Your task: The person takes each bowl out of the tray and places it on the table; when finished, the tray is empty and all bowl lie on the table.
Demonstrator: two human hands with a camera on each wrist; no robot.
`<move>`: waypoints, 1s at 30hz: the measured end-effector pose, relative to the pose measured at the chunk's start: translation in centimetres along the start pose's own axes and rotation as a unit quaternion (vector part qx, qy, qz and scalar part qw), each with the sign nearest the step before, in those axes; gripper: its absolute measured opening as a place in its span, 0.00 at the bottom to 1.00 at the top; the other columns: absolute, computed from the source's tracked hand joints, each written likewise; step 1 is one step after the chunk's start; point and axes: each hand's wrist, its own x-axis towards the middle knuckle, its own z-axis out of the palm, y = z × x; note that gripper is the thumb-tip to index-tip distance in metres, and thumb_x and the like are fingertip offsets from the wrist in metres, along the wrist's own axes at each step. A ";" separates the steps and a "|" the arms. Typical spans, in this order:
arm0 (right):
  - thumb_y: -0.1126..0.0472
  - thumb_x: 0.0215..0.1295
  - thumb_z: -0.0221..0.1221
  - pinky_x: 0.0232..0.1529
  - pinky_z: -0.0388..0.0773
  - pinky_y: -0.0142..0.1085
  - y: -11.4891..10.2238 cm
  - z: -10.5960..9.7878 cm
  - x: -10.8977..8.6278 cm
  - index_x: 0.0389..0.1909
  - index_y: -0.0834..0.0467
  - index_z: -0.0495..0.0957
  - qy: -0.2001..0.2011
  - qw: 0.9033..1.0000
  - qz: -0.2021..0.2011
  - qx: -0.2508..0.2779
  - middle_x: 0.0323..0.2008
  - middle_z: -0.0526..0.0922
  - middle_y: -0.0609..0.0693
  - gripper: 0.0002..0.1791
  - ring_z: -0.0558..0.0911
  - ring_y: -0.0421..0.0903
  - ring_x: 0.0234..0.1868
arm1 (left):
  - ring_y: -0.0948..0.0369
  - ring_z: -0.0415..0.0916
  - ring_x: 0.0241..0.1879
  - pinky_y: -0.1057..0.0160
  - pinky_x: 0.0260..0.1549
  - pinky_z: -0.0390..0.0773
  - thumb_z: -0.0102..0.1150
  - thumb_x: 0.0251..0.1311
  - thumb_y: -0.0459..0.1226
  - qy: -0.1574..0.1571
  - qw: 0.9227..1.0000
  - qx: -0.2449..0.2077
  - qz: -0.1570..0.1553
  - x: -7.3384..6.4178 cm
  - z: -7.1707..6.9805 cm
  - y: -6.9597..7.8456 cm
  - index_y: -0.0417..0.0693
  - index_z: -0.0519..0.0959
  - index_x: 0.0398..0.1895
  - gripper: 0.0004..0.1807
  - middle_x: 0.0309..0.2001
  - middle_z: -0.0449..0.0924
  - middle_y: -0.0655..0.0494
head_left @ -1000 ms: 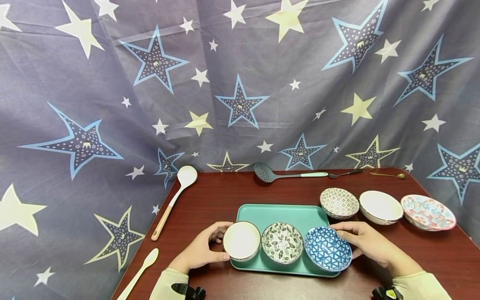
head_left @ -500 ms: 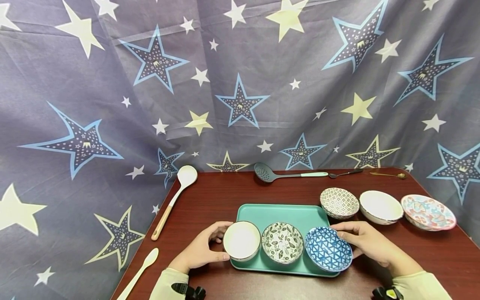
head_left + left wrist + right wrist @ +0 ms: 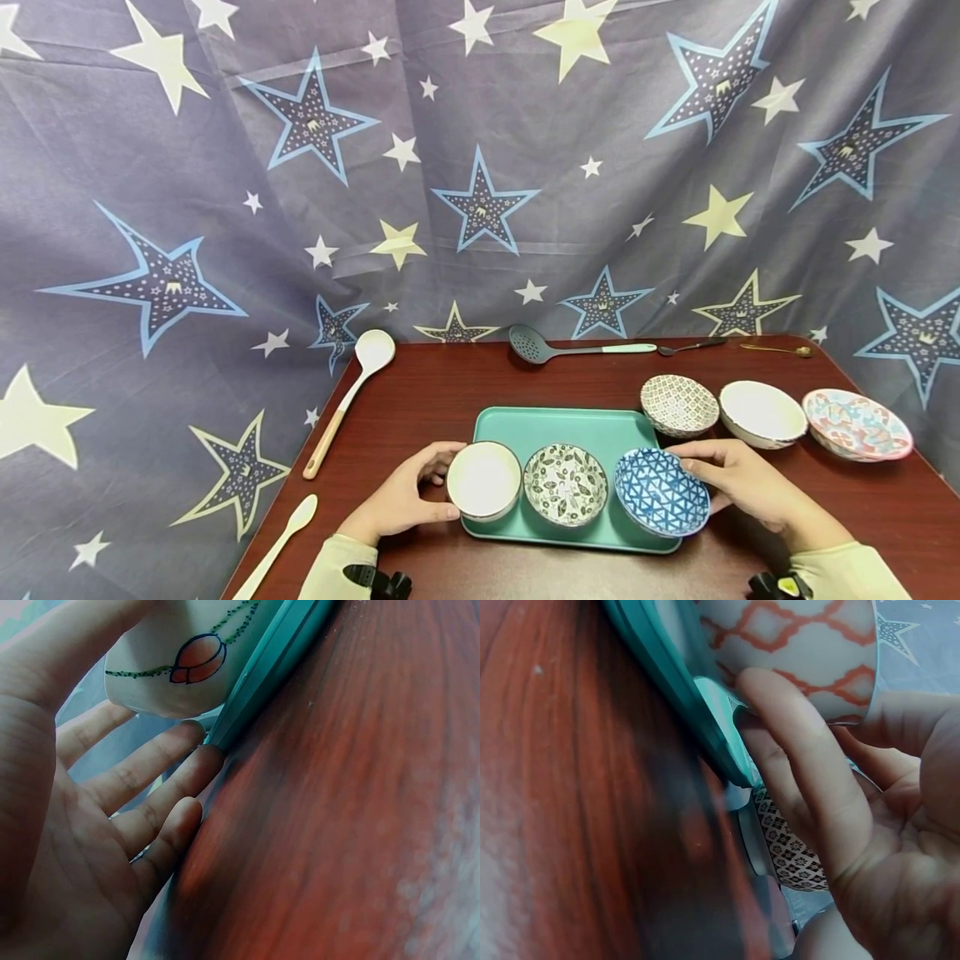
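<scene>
Three bowls stand in a row at the green tray (image 3: 562,425). My left hand (image 3: 405,492) holds the white bowl (image 3: 483,481) at its left side, thumb in front and index finger behind; the left wrist view shows an orange bud painted on its outer wall, with the other fingers spread below. In the middle is a leaf-patterned bowl (image 3: 566,486), untouched. My right hand (image 3: 738,483) pinches the blue triangle-patterned bowl (image 3: 662,492) by its right side, over the tray's right edge. From the right wrist, that bowl's outer wall (image 3: 795,645) shows red-orange lattice on white.
Right of the tray sit a small patterned bowl (image 3: 678,406), a white bowl (image 3: 762,412) and a floral bowl (image 3: 857,423). A grey skimmer (image 3: 529,345) and small spoons lie along the back. A white ladle (image 3: 373,352) and a cream spoon (image 3: 302,515) lie left.
My right hand and the blue bowl have shifted slightly right and away from me. The left hand, white bowl and leaf-patterned bowl stay where they were.
</scene>
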 end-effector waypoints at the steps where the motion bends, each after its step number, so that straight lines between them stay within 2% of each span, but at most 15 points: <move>1: 0.66 0.83 0.50 0.33 0.84 0.57 -0.1 0.0 -0.1 0.68 0.78 0.68 0.001 1.000 0.000 -0.002 0.52 0.85 0.67 0.22 0.89 0.55 0.41 | 0.56 0.78 0.52 0.56 0.49 0.79 0.80 0.54 0.39 0.000 1.000 0.000 0.000 0.0 0.0 0.0 0.59 0.70 0.75 0.44 0.58 0.81 0.55; 5: 0.66 0.83 0.50 0.34 0.85 0.57 -0.6 -0.2 -0.3 0.68 0.78 0.68 0.010 1.000 -0.002 -0.007 0.52 0.85 0.66 0.23 0.89 0.55 0.42 | 0.55 0.78 0.52 0.56 0.49 0.79 0.80 0.54 0.39 -0.003 1.000 0.003 0.000 0.1 0.0 -0.1 0.58 0.69 0.75 0.44 0.58 0.81 0.54; 12: 0.66 0.82 0.51 0.33 0.85 0.56 -1.2 -0.5 -0.8 0.66 0.78 0.70 0.036 0.999 -0.015 -0.023 0.49 0.86 0.64 0.22 0.89 0.53 0.41 | 0.55 0.78 0.53 0.57 0.51 0.79 0.80 0.55 0.41 -0.005 0.999 0.002 -0.034 0.2 0.0 -0.3 0.64 0.69 0.75 0.43 0.59 0.81 0.57; 18: 0.66 0.83 0.49 0.33 0.86 0.54 -1.1 -1.3 -1.8 0.66 0.70 0.75 0.045 0.999 -0.011 -0.008 0.48 0.87 0.59 0.19 0.89 0.52 0.39 | 0.55 0.79 0.52 0.57 0.50 0.79 0.79 0.56 0.40 -0.006 1.000 0.007 -0.021 0.0 0.1 -0.6 0.62 0.69 0.75 0.44 0.58 0.81 0.56; 25: 0.66 0.83 0.49 0.31 0.86 0.53 -0.8 -2.4 -2.9 0.66 0.65 0.77 0.063 0.998 -0.015 -0.027 0.48 0.87 0.55 0.18 0.89 0.51 0.39 | 0.55 0.79 0.53 0.57 0.51 0.79 0.79 0.55 0.41 -0.007 1.000 -0.002 -0.031 0.1 0.0 -0.6 0.63 0.69 0.75 0.44 0.58 0.81 0.56; 30: 0.68 0.83 0.47 0.31 0.86 0.52 -0.2 -3.1 -3.6 0.66 0.56 0.80 0.060 0.998 -0.020 -0.014 0.49 0.88 0.53 0.19 0.89 0.50 0.39 | 0.55 0.78 0.53 0.58 0.52 0.79 0.79 0.56 0.41 -0.009 1.000 0.001 -0.026 0.1 0.0 -0.8 0.63 0.68 0.76 0.44 0.59 0.81 0.58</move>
